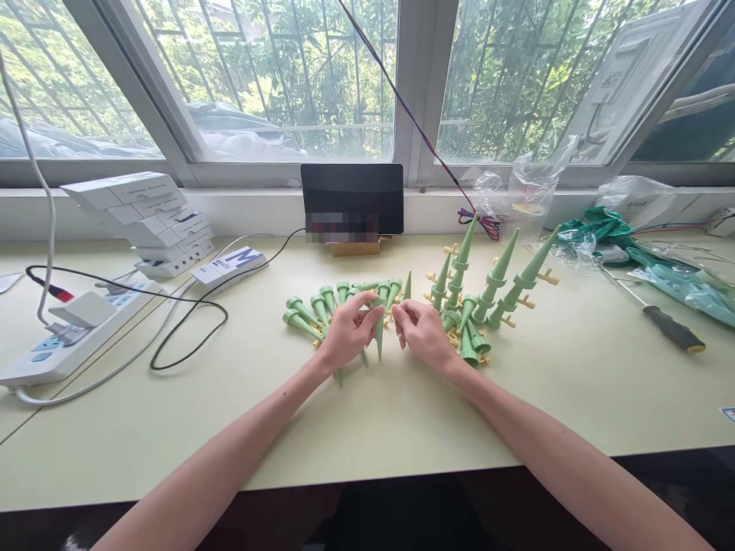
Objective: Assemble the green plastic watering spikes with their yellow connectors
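Note:
My left hand (351, 327) is closed round a green plastic spike (380, 337), whose tip points down toward the table. Close beside it on the right, my right hand (422, 330) has its thumb and fingers pinched together; whatever lies between them is too small to make out. Several green spikes with wide caps (318, 306) lie fanned out behind and left of my left hand. To the right of my right hand, stacked green spikes with yellow valves (499, 279) stand tilted, and more green pieces (469, 348) lie at their foot.
A dark tablet (352, 191) stands by the window. On the left are stacked white boxes (155, 222), a power strip (86, 337) and loose cables. A screwdriver (669, 327) and green netting (602, 229) lie on the right of the table (321, 436).

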The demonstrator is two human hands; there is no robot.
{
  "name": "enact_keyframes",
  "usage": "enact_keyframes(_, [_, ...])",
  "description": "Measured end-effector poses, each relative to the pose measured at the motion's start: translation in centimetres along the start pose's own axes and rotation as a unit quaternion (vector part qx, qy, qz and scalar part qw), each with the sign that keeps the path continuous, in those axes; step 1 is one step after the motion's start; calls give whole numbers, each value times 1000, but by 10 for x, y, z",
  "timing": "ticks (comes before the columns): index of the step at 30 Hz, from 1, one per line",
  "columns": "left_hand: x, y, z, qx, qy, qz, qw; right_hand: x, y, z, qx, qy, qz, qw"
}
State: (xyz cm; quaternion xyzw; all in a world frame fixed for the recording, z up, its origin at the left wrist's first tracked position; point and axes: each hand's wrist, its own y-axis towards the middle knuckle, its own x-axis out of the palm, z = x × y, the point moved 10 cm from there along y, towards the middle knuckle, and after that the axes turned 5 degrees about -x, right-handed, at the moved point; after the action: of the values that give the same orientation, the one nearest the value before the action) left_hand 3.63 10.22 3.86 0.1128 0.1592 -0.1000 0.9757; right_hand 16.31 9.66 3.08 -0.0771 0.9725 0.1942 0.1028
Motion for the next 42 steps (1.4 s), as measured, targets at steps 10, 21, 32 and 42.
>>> enact_keyframes(10, [2,-1,10,41,-5,1,999,0,0,0,-2,-32,3,999])
enact_keyframes(21, [5,-5,21,121,34,8,992,5,-1,11,39,18,-2,999])
enact_keyframes(32, [3,-3,15,63,22,-2,998,12,-2,16,57,86,-12,995])
enact_keyframes(42, [-4,3,1,-64,-133,-18,989,5,-3,-17,-50,-37,0,998])
